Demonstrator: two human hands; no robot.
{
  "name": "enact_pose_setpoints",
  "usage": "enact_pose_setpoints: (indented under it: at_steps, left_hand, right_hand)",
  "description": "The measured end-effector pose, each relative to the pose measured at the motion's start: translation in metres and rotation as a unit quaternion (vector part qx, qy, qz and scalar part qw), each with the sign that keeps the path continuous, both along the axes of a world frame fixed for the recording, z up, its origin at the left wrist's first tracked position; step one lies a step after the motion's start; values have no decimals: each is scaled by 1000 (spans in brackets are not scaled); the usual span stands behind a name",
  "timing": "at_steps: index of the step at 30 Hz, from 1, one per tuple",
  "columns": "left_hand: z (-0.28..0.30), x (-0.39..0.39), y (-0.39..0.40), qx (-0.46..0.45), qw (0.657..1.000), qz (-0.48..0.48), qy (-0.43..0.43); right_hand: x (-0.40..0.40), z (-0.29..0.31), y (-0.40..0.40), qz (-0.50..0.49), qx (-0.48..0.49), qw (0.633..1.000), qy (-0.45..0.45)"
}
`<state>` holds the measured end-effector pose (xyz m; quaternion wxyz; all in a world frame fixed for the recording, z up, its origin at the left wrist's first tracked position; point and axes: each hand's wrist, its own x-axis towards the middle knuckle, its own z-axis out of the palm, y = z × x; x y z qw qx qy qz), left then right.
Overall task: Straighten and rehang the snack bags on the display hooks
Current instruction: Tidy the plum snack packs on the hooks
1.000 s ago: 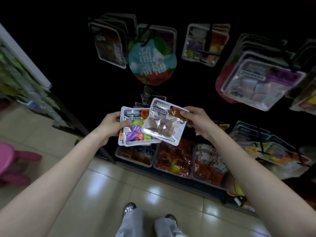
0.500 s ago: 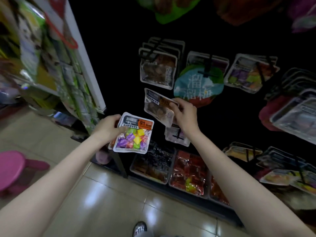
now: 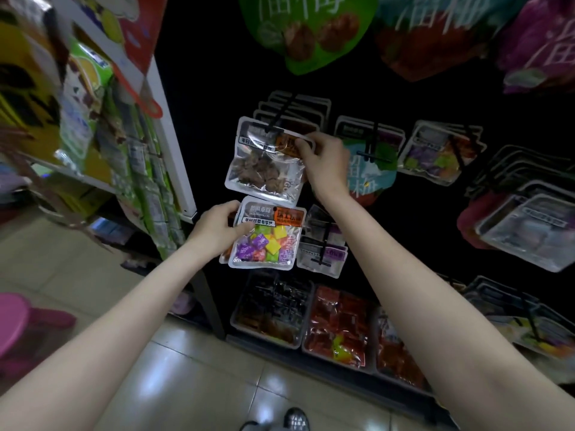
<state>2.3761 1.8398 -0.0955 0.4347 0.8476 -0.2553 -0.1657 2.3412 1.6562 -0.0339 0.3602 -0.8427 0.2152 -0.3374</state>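
So the right hand (image 3: 325, 164) is up at center frame, pinching the orange top corner of a clear bag of brown snack pieces (image 3: 264, 164) with thumb and fingers curled on it; the bag's top edge sits right at the black hook (image 3: 281, 115), which already carries a stack of similar bags behind it, though I can't tell if the hole is actually on the hook. Just below, the left hand (image 3: 217, 233) grips the left edge of a second bag, the one full of colorful wrapped candies (image 3: 266, 236), thumb over the front and fingers tucked behind, and there seems to be another bag hidden underneath it. To the right of that hangs a small purple-labelled bag (image 3: 322, 251) on its own peg. Lower center of the frame has clear bins (image 3: 269, 309) of dark and red packets sitting by the shiny tiled floor (image 3: 186, 368). A pink stool (image 3: 21, 321) sits at the lower left edge.
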Motion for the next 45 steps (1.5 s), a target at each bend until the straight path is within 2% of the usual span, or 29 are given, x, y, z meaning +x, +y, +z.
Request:
enact_pose_setpoints:
  at_steps: [5,8,13,18,21,24,26,29,31,32,34,37,45]
  left_hand:
    - [4,-4,2,20,1000,-15,-6]
    - [8,-5,4,24,999,-26,-11]
    - [19,-6,4,-5,999,-42,-9]
    - [37,-17,-14,-81,990,-63,100]
    - [47,-32,-43,-96,981,-113,122]
    - [56,-49,-75,-112,973,-153,135]
    - [61,-61,-94,-126,964,-178,150]
    - [63,-74,-116,-142,960,-197,138]
    - [64,-77,-125,-163,959,-187,138]
    - [64,-76,-128,-169,959,-179,141]
    - [65,-73,-130,-160,962,-175,133]
    - [63,-70,-130,-117,969,-190,105]
    - [56,-65,-135,-102,975,-186,71]
  right_hand:
    - [2,1,4,2,-71,997,-8]
    - [4,2,1,0,-79,996,32]
    - [-16,-9,-3,34,-1,994,100]
    - [-89,-13,-18,145,105,970,161]
    - [-130,-15,-38,110,188,968,124]
    - [-162,-12,-61,115,316,933,128]
    - [-181,-11,-73,113,351,923,111]
    - [-201,-13,-86,55,402,914,17]
    - [-210,-14,-96,2,454,886,-90]
    - [-214,-14,-102,-24,458,879,-132]
    - [-220,-8,-111,-62,410,897,-151]
    - [-218,7,-117,-85,329,932,-130]
    - [-201,15,-132,-135,299,941,-89]
